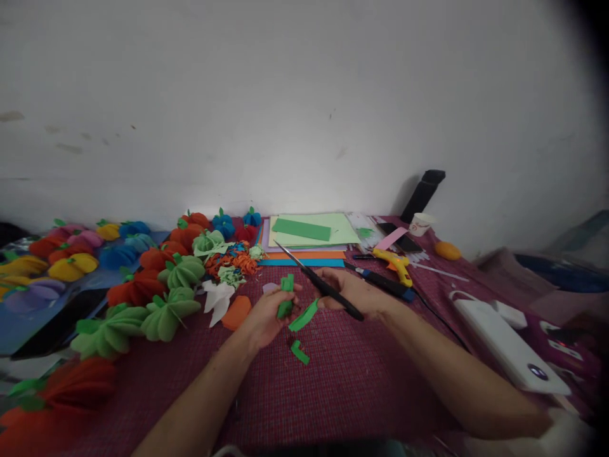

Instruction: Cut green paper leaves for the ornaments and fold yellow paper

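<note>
mid-frame, green felt (285,308), likely light, soft, best pinched by edges, is clamped in the left hand (269,317), scissors (333,294) in the right hand (356,292).

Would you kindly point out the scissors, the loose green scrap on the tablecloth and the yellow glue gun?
Scissors (316,280): head view, on the dark section behind the blade.
Green scrap (299,353): head view, on the middle of the bent piece.
Yellow glue gun (397,260): head view, on its body.
</note>
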A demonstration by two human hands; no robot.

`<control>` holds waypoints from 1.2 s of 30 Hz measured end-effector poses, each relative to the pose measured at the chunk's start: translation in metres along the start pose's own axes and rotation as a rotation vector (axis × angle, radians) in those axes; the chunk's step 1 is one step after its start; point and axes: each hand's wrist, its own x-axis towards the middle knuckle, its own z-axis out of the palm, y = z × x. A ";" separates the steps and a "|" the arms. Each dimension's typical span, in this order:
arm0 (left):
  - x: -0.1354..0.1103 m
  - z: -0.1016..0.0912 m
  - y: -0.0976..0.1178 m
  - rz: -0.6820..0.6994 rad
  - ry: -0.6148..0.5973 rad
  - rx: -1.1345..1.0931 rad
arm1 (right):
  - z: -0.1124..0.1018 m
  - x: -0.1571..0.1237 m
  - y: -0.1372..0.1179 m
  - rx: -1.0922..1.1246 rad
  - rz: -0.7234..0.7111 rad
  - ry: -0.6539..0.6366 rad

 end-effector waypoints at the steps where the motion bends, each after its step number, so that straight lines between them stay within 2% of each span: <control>1: 0.000 0.002 -0.002 -0.025 -0.005 -0.017 | 0.004 0.002 0.001 0.013 0.002 0.024; 5: -0.004 0.010 -0.008 -0.082 -0.080 -0.033 | 0.010 0.010 0.009 -0.013 -0.022 0.138; 10: -0.006 0.012 -0.009 -0.061 -0.151 0.103 | 0.007 0.012 0.012 -0.073 0.004 0.177; 19: -0.004 0.013 -0.012 -0.054 -0.059 0.241 | 0.008 0.011 0.011 -0.086 0.022 0.214; 24: -0.002 0.012 -0.014 0.010 -0.011 0.275 | 0.008 0.011 0.012 -0.048 0.044 0.268; 28: -0.002 0.012 -0.015 0.054 -0.019 0.303 | 0.006 0.012 0.017 -0.046 0.046 0.259; 36: -0.005 0.013 -0.013 0.038 -0.033 0.257 | 0.004 0.012 0.023 -0.010 -0.031 0.212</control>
